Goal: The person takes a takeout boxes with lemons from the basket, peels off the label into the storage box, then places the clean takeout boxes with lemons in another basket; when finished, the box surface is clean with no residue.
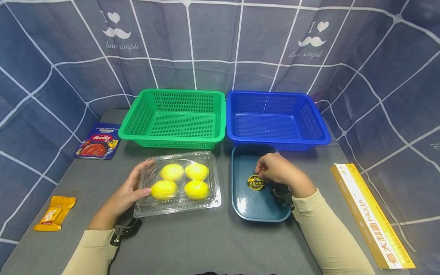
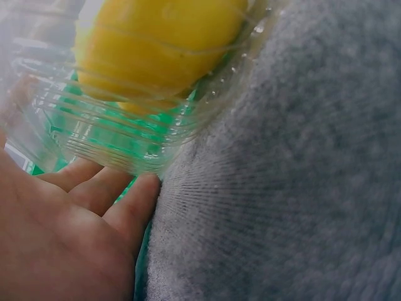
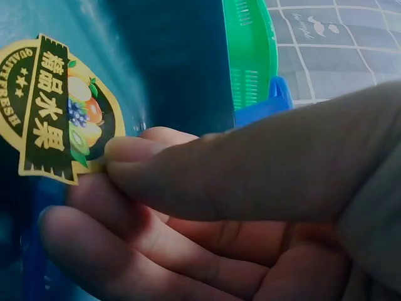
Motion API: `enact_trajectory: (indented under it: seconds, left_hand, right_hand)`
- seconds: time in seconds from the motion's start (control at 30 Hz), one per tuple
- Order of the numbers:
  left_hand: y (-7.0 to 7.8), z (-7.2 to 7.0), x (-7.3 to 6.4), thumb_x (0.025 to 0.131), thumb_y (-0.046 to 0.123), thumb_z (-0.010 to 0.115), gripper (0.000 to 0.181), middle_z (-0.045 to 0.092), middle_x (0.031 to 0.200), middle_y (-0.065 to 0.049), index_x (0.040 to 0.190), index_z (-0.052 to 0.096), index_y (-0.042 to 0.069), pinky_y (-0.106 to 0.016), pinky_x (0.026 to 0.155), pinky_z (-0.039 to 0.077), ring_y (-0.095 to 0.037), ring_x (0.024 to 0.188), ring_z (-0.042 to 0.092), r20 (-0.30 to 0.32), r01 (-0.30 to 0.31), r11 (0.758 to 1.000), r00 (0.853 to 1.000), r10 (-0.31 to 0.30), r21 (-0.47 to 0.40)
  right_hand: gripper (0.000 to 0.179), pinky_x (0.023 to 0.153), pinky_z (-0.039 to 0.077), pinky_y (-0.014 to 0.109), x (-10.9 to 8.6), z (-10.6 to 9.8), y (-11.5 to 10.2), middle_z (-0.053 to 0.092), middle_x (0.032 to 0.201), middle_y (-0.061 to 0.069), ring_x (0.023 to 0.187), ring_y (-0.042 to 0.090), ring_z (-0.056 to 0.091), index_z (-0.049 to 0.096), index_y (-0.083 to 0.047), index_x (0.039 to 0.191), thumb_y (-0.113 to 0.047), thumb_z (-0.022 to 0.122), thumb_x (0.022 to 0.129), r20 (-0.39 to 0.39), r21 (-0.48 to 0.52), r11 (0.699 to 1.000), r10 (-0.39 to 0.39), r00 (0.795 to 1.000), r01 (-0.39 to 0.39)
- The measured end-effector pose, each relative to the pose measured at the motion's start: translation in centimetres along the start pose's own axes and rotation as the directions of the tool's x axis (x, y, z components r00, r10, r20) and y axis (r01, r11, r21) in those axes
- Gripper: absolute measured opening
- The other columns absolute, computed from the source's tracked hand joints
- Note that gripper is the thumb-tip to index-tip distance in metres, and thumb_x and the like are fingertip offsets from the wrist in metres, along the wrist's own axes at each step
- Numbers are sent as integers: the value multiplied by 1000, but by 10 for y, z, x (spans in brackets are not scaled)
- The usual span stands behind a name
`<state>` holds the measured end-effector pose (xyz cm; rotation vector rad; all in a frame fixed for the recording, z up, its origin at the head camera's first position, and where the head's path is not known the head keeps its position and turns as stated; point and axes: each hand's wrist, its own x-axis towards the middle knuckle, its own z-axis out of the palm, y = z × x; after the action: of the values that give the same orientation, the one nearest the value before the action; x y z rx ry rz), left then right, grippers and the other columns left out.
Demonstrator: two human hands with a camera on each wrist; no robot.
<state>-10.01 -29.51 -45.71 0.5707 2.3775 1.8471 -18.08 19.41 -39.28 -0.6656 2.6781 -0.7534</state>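
In the head view, my left hand (image 1: 128,191) rests against the left end of a clear plastic clamshell box (image 1: 214,187) with several lemons (image 1: 172,172) inside. Its thumb lies near the front left corner and its fingers are at the back left; the left wrist view shows those fingers (image 2: 128,204) nearly straight at the box's ribbed side. My right hand (image 1: 279,168) is over the teal tray (image 1: 262,212). Between thumb and forefinger it pinches the edge of a black and gold fruit sticker (image 3: 47,119), printed side facing the camera.
Behind stand a green basket (image 1: 172,143) and a blue basket (image 1: 278,144). A Barilla sauce pouch (image 1: 97,141) and an orange packet (image 1: 55,214) lie at the left. A long yellow pasta box (image 1: 372,215) lies along the right, beside the hanging grid-patterned cloth (image 1: 388,95).
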Motion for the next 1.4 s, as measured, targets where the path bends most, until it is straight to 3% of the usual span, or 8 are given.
enact_trajectory:
  seconds: [0.27, 0.77, 0.97, 1.1, 1.23, 1.33, 1.4]
  left_hand:
    - [0, 0, 0, 94, -2, 63, 82, 23, 171, -6, 165, 27, 15, -76, 114, 0, -16, 155, 15, 1, -2, 1000, 1000, 2, 3]
    - [0, 0, -2, 94, 0, 64, 82, 22, 171, -6, 165, 26, 17, -79, 112, 1, -17, 154, 17, -1, 11, 1000, 1000, -11, 15]
    - [0, 1, -1, 94, 3, 64, 82, 22, 171, -5, 165, 27, 18, -81, 110, -1, -30, 157, 9, -4, 18, 1000, 1000, -18, 23]
    - [1, 1, 0, 94, 2, 64, 81, 22, 171, -5, 165, 27, 17, -80, 111, 0, -22, 156, 13, -5, 14, 1000, 1000, -13, 19]
    - [1, 1, 1, 94, 2, 64, 81, 22, 171, -6, 165, 27, 16, -79, 112, 0, -19, 155, 14, -3, 12, 1000, 1000, -12, 14]
    - [2, 1, 1, 95, 2, 64, 81, 21, 171, -5, 165, 27, 16, -80, 112, 0, -24, 156, 12, -3, 18, 1000, 1000, -18, 15]
    - [2, 0, 0, 95, 2, 64, 81, 21, 171, -5, 165, 27, 17, -80, 111, -1, -28, 156, 11, -3, 21, 1000, 1000, -21, 16]
  right_hand:
    - [13, 56, 54, 32, -2, -1, 0, 66, 70, -1, 60, 13, 65, 73, -4, 85, 9, 70, 86, -27, 30, 1000, 6, 1000, -5]
    - [5, 56, 58, 32, -2, -8, 2, 70, 73, 1, 61, 20, 71, 75, 0, 91, 2, 78, 89, -120, 103, 994, 57, 991, -45]
    - [5, 55, 55, 34, -3, -11, 5, 70, 72, 0, 62, 20, 70, 76, -1, 92, -3, 79, 91, -217, 104, 994, 65, 974, -43]
    - [13, 59, 53, 35, -5, -15, 6, 72, 77, 2, 66, 20, 70, 76, 0, 96, -10, 82, 90, -291, 146, 987, 113, 950, -73]
    - [22, 60, 54, 32, -8, -20, 7, 75, 84, 7, 69, 21, 72, 75, 1, 99, -16, 85, 90, -377, 210, 973, 166, 911, -91]
    - [24, 60, 57, 28, -8, -22, 7, 76, 85, 10, 70, 22, 74, 74, 3, 100, -17, 85, 91, -467, 297, 952, 209, 859, -71]
    - [25, 60, 59, 28, -8, -21, 9, 75, 85, 13, 69, 22, 73, 73, 5, 100, -16, 84, 93, -546, 405, 914, 250, 800, -9]
